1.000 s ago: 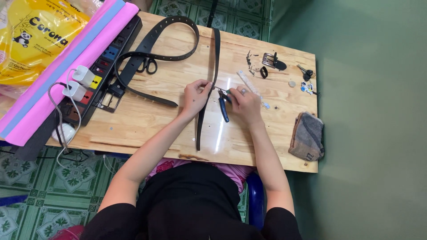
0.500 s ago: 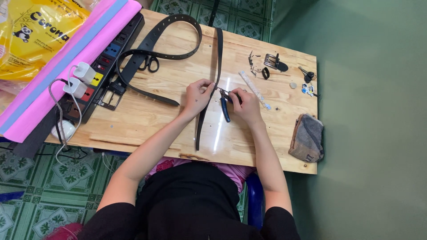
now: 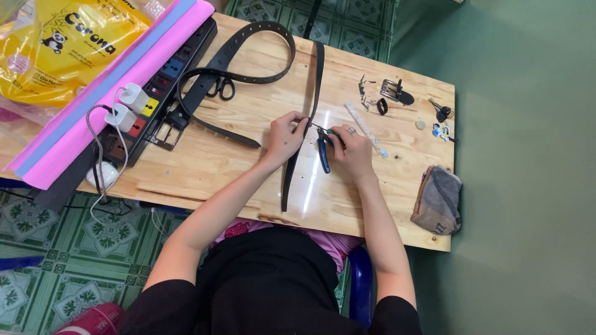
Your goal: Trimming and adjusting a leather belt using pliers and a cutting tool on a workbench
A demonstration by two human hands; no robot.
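- Both hands work at the middle of a wooden table (image 3: 217,161), seen from the head camera looking straight down.
- Left hand (image 3: 284,133) pinches the edge of a straight black strap (image 3: 302,133) with thumb and fingertips, about halfway along its length.
- Right hand (image 3: 351,149), a ring on one finger, is closed around blue-handled pliers (image 3: 323,152); the tool's nose points left toward the strap, just beside the left fingertips. Whether the nose touches the strap is too small to tell.
- Strap lies flat, running from the far table edge down toward the person, nearly straight, slightly slanted.
- Second belt (image 3: 248,59), black with punched holes, loops across the far left part of the table and ends in a metal buckle (image 3: 162,133) near the power strip (image 3: 158,87).
- Black scissors (image 3: 220,88) rest on that belt's loop.
- Power strip holds two white chargers (image 3: 127,105) with a cable trailing off the table's near edge.
- Pink and blue rolls (image 3: 105,87) lie alongside the strip, with a yellow bag (image 3: 56,49) beyond them.
- Right of the hands: a clear ruler (image 3: 363,127), a loose buckle (image 3: 392,92), small metal bits, keys (image 3: 441,111) and a grey folded cloth (image 3: 437,198) at the table's right edge.
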